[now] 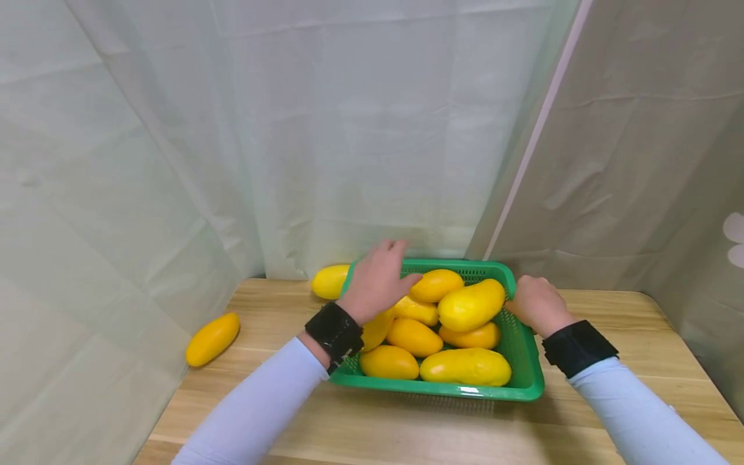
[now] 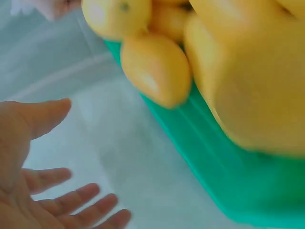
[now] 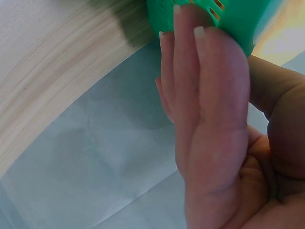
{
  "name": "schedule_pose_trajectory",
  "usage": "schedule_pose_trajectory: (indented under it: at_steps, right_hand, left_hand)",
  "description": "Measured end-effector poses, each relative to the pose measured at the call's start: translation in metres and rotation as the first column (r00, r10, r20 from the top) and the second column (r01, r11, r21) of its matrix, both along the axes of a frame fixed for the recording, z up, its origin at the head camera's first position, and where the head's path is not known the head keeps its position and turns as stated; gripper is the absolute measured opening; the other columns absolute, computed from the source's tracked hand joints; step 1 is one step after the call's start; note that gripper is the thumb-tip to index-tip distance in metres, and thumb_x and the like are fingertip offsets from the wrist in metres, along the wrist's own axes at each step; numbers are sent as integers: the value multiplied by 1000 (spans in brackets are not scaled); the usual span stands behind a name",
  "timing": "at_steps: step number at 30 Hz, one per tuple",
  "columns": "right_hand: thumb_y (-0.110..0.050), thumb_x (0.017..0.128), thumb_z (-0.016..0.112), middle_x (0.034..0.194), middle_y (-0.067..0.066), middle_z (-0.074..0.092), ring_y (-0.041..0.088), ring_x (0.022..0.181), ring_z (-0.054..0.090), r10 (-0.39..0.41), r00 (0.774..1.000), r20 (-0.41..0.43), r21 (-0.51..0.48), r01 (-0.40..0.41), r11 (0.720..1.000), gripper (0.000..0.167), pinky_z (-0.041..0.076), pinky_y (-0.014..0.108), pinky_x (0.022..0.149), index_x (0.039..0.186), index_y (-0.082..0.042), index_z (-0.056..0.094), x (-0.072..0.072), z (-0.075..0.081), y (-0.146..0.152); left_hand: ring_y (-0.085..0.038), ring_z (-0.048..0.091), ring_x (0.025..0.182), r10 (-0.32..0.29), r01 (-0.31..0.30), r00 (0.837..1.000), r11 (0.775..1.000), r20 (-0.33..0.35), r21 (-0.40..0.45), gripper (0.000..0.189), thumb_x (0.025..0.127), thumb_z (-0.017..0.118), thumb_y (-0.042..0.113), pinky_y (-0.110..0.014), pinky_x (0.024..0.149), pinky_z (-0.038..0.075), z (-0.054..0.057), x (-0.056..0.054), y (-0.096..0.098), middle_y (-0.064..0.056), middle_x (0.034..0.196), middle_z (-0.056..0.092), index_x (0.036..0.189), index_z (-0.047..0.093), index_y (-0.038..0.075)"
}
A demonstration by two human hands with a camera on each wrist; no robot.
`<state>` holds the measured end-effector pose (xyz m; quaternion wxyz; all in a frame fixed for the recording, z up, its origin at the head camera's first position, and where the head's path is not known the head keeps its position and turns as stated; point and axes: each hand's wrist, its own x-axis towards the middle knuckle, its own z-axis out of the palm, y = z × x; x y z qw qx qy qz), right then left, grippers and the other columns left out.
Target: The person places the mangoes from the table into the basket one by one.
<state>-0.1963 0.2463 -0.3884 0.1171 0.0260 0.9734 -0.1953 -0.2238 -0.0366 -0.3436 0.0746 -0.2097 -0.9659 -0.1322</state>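
A green plastic basket [image 1: 517,349] holds several orange-yellow mangoes [image 1: 414,337] and some longer, paler yellow fruits [image 1: 472,305] that look like papayas. My left hand [image 1: 378,281] hovers over the basket's left part, thumb spread from the fingers. In the left wrist view its palm and spread fingers [image 2: 78,198] hold nothing, apart from the fruit. At the basket's right side, my right hand [image 1: 539,303] grips the rim. The right wrist view shows fingers [image 3: 217,95] against the outer wall and the thumb on the other side. My left forearm and hand hide some of the fruit.
A lone mango [image 1: 213,340] lies on the wooden table [image 1: 290,413] near its left edge. Another yellow fruit [image 1: 329,282] sits behind the basket's left end, partly hidden. Pale sheeting [image 1: 378,129] hangs close behind the table and along both sides.
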Motion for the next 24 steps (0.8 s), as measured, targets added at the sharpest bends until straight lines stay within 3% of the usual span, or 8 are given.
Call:
schedule_pose_trajectory:
  at_steps: [7,12,17,24]
  right_hand:
    - [-18,87,60,67,14,56,20,47,56,-10,1000,9,4,9,1000,24,47,25,41,84,6,57,0,0,1]
    - [-18,87,61,67,13,56,20,48,56,-10,1000,5,12,10,1000,24,47,26,42,84,6,57,1,-1,3]
    - [-18,87,61,67,13,56,20,49,56,-11,1000,2,16,11,1000,24,47,25,43,84,6,58,4,0,6]
    - [-19,87,62,66,12,55,19,49,55,-10,1000,-4,14,10,1000,24,46,26,44,83,5,58,5,0,8]
  left_hand:
    - [-28,42,128,22,-6,993,991,-116,137,69,88,62,30,-43,105,38,-4,-21,-58,-14,141,41,145,29,11]
    - [-31,39,130,48,-25,991,983,-122,181,71,83,66,11,-46,108,34,-17,-30,-94,-13,143,39,145,30,12]
    - [-31,36,132,56,-39,994,985,-97,171,79,76,68,0,-48,109,31,-36,-35,-120,-11,145,37,145,31,13]
    - [-35,38,130,66,-60,996,995,-61,84,91,68,80,12,-53,108,30,-61,-42,-137,-16,144,39,144,31,11]
